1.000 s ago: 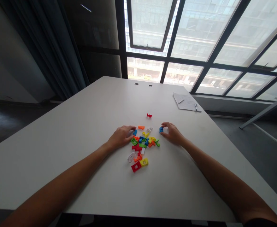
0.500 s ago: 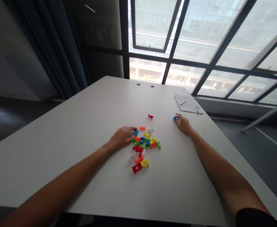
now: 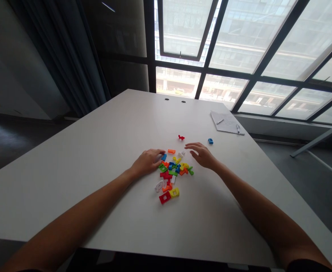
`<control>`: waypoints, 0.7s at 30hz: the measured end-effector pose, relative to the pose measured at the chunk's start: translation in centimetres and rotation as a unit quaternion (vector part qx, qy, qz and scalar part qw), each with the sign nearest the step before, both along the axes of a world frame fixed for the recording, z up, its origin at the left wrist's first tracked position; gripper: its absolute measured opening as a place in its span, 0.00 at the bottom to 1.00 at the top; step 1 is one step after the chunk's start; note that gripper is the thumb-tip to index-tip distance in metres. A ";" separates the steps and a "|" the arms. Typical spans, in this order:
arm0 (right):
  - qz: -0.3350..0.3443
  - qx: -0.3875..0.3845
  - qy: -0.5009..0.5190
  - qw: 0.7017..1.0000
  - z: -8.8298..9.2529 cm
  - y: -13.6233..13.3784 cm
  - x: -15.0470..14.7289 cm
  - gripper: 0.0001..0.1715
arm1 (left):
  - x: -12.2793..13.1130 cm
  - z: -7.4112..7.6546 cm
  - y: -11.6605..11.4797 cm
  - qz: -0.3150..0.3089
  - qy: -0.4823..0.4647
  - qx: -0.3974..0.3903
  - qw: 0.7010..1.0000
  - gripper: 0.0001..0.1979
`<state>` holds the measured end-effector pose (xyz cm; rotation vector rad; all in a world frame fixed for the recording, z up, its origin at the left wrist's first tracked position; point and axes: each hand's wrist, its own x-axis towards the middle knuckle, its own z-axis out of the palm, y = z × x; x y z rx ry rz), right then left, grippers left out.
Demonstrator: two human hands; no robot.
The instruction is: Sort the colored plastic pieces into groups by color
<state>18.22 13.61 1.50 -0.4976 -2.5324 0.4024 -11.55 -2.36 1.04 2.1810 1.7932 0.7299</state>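
A loose pile of small coloured plastic building pieces lies on the white table, among them a green square frame, a red piece with a square hole and a yellow one. My left hand rests at the pile's left side, thumb and fingers apart around a blue piece; whether it touches this piece is hard to see. Just right of a whitish piece, my right hand hovers with fingers stretched and nothing in them. A separate blue piece lies beyond it, to the right.
A small red piece sits apart behind the pile. Paper sheets with two pens lie near the table's right edge. The white table has two round holes at its far end, before large windows.
My right hand has let go of the blue piece at the right and moved left toward the pile. That piece stays on the table. My left hand has hardly moved.
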 end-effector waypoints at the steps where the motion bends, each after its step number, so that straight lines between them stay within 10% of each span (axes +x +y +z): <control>1: 0.021 -0.003 -0.009 1.000 0.0 -0.8 -0.6 0.23 | 0.0 0.0 0.0 -0.001 0.000 0.000 1.000 0.20; 11: 0.008 -0.036 -0.031 0.999 -1.5 -1.4 -1.2 0.25 | -0.2 -0.1 0.0 -0.005 0.015 0.002 1.000 0.20; 21: 0.023 -0.042 -0.112 0.993 1.5 -3.7 1.7 0.24 | -0.2 -0.3 0.1 -0.004 0.016 -0.002 1.000 0.21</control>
